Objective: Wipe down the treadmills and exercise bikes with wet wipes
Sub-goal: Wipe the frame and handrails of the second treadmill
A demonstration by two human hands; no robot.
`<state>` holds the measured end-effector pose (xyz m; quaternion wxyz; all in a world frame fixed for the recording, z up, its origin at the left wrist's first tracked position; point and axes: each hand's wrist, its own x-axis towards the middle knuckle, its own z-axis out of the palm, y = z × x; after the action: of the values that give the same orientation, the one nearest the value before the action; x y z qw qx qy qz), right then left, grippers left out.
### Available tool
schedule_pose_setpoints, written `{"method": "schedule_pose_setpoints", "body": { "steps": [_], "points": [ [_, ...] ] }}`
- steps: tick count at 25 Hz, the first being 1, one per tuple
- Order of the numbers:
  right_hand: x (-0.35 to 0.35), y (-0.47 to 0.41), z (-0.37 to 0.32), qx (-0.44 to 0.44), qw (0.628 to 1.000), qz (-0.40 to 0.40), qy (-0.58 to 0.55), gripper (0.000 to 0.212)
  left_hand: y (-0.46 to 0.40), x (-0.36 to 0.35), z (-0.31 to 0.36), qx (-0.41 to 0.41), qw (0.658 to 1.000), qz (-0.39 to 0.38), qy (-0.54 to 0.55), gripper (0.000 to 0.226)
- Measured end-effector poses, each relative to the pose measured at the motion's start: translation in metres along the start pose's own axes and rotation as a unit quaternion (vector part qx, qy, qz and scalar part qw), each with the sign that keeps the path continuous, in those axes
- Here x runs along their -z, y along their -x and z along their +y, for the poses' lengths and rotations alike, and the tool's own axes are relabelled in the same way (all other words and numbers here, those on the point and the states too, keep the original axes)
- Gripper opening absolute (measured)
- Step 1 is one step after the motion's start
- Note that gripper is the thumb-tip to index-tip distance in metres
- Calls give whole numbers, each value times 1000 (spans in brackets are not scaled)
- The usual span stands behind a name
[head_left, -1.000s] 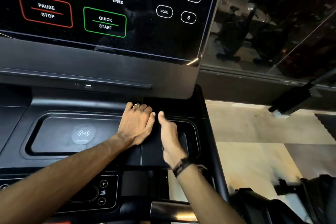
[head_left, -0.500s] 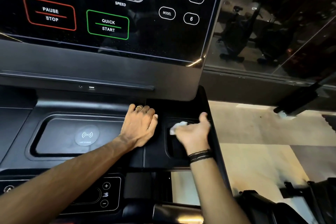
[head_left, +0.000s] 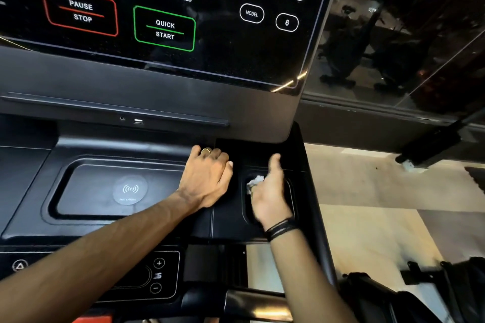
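**Wiping out the right-hand cup recess**

The right hand has its grip bunched around one crumpled white wet wipe, pressed into the cup recess at the right end of the treadmill console. The left hand lies flat beside it, grasping nothing, apparently bracing. The recess seems half-cleaned; next the wipe likely needs sweeping round its wall, then across the single charging tray. One control screen is visible above.

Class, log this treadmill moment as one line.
right hand wipes cup recess with wet wipe | left hand rests on console tray
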<state>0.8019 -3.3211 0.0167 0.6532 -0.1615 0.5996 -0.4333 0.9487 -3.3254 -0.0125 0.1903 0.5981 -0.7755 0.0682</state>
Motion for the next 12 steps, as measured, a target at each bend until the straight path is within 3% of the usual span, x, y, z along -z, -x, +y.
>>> {"method": "schedule_pose_setpoints", "body": {
  "steps": [1,3,4,7,9,12],
  "points": [
    [-4,6,13,42,986,12,162,84,0,0,0,-2,1000,1,-1,41],
    [3,18,28,58,901,-33,430,83,-1,1,-1,-3,1000,5,-1,41],
    [8,19,26,57,855,-55,512,84,-1,1,-1,-4,1000,6,2,41],
    [36,19,8,84,749,-131,644,87,0,1,0,-7,1000,3,2,42],
    [46,17,11,122,628,-171,749,102,0,1,0,-6,1000,6,5,42],
    [49,13,5,108,491,-134,854,123,-1,0,-2,-6,1000,6,3,42]
  ]
}}
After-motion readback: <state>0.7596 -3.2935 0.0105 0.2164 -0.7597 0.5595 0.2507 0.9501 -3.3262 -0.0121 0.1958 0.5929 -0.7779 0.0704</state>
